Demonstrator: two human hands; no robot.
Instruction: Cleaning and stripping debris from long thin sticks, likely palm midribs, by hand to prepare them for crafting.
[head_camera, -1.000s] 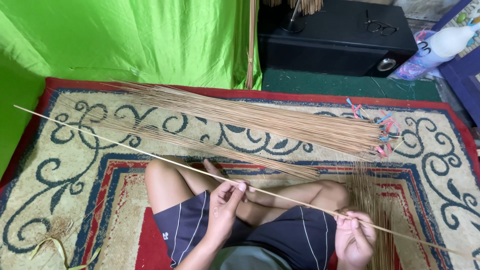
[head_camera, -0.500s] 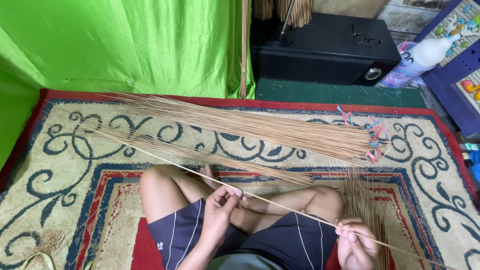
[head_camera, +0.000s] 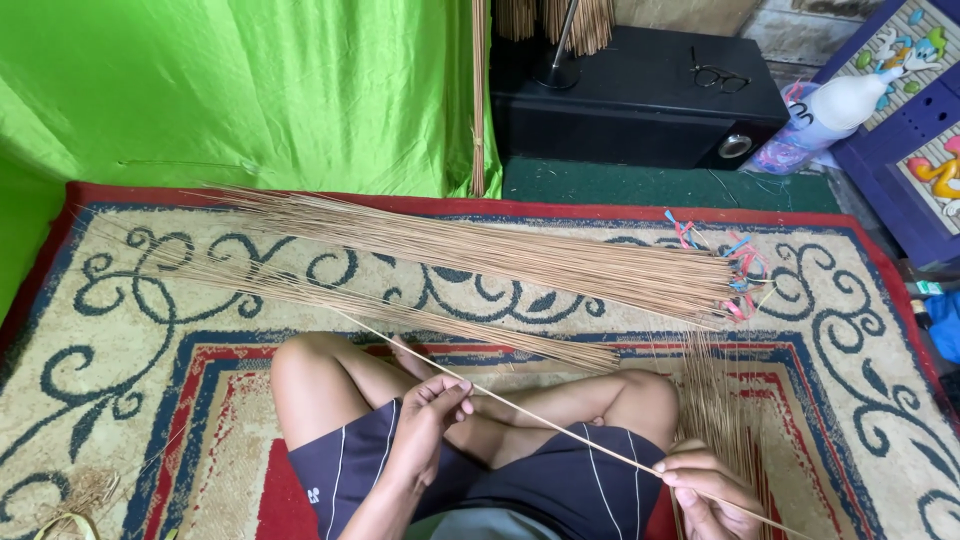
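Patterned rug (head_camera: 150, 330) with stick bundles (head_camera: 520, 255), both hands, left (head_camera: 432, 405) and right (head_camera: 700, 485), pinching one thin stick (head_camera: 540, 420).

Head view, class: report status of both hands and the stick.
Left hand pinching thin stick. Right hand gripping its other end. Stick bundle on rug ahead, apart.

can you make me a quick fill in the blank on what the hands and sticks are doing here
1. Both hands, the left hand and the right hand, pinch one thin ____ that runs slantwise across the lap.
2. The big bundle of sticks lies on the patterned ____.
3. Behind the rug hangs a bright ____ cloth.
4. A pair of ____ rests on top of the black speaker box.

Missing words: stick; rug; green; glasses
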